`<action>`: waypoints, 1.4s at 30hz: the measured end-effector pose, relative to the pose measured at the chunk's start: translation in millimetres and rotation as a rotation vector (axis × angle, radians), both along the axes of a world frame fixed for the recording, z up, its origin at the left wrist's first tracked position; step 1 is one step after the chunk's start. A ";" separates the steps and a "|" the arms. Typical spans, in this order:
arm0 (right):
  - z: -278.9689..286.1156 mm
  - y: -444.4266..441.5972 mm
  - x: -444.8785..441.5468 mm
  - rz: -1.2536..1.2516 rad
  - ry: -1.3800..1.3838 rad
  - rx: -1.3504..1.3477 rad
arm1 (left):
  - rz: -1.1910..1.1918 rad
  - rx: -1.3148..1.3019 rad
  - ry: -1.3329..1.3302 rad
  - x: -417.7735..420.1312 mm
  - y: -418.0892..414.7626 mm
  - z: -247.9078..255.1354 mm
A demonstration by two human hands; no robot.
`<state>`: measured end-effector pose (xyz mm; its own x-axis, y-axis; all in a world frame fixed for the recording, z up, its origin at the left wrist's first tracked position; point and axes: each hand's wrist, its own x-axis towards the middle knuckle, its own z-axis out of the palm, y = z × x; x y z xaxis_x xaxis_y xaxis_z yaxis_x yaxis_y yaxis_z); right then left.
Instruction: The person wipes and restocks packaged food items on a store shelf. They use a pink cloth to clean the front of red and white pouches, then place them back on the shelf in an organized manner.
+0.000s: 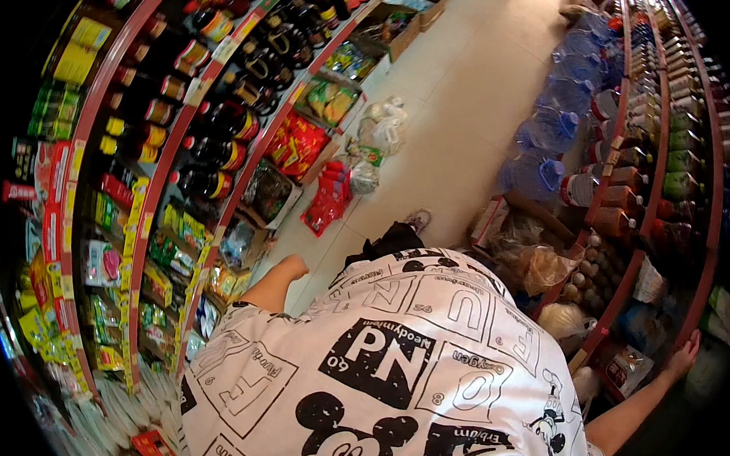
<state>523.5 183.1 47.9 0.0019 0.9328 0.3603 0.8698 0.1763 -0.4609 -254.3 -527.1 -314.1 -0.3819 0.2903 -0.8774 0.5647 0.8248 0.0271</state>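
My left hand (294,267) hangs over the floor beside the low left shelf, its fingers partly hidden; no object shows in it. On the right, my right hand (687,350) is at the shelf's red front rail (703,297), fingers extended and no goods seen in them. Near it lie a printed food packet (625,369) and a pale plastic bag (722,317). A white printed T-shirt (384,363) on my body fills the lower middle. Beyond it a shoe (420,219) shows on the tiled floor (452,124).
Dark sauce bottles (212,149) and packets line the left shelves. Red packages (328,196) and plastic bags (384,125) lie on the floor beside them. Large blue-tinted water bottles (549,131), a cardboard box (488,221) and round pale produce (584,272) stand along the right.
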 end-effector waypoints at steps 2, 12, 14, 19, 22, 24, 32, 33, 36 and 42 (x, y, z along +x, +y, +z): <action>19.2 -11.8 -39.5 -0.158 0.010 0.051 | 0.134 0.049 0.001 4.8 -22.1 -2.4; 1.8 -83.1 -236.8 0.300 0.000 0.312 | 0.618 0.253 0.032 -45.8 -83.3 -48.3; -47.1 -103.9 -298.6 0.413 0.074 0.077 | 0.609 0.242 0.020 -59.2 -86.2 -45.2; -188.5 -219.1 -454.1 0.642 0.235 -0.320 | 0.514 0.260 -0.011 -99.4 -80.3 -45.6; -268.8 -284.4 -531.4 0.447 0.542 -0.839 | 0.516 0.285 -0.003 -119.5 -82.9 -70.1; -305.6 -321.2 -585.3 0.549 0.517 -0.985 | 0.519 0.296 -0.008 -127.6 -72.2 -70.3; -486.2 -415.6 -717.4 0.896 0.309 -1.256 | 0.624 0.312 -0.009 -141.5 -90.6 -179.0; -502.4 -425.9 -732.0 0.890 0.250 -1.292 | 0.649 0.310 0.021 -136.8 -93.8 -193.5; -565.7 -448.9 -757.5 0.922 0.158 -1.386 | 0.726 0.346 0.004 -120.8 -87.8 -215.8; -705.6 -496.5 -786.1 0.971 0.001 -1.491 | 0.702 0.312 -0.068 -96.8 -81.9 -276.1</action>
<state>-262.6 -313.5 -657.7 -0.6960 0.1035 -0.7106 0.7171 0.0495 -0.6952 -351.1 -609.0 -590.3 -0.5164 0.2376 -0.8227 -0.0995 0.9376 0.3332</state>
